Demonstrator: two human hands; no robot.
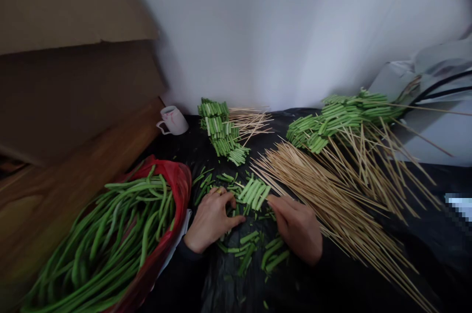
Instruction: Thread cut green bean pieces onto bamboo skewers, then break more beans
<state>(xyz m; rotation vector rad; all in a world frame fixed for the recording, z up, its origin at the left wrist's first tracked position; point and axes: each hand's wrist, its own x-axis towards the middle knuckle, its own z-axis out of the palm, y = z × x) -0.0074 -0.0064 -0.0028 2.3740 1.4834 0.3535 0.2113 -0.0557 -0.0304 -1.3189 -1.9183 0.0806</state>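
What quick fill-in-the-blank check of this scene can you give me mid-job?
Long beans lie in a ____ plastic bag.
In the picture, the bag lies ____ of the left hand.
The ____ of the white mug faces the picture's left edge.
Skewered bean pieces beyond the right hand form ____ heaps.

Missing words: red; left; handle; two.

No words or numbers can be read — the mug [174, 122] carries pinkish marks, too small to make out; the cardboard box [73, 92], red bag [181, 178] and white box [438, 131] show no legible print. A pale patch [462, 202] at far right is blocky — unreadable.
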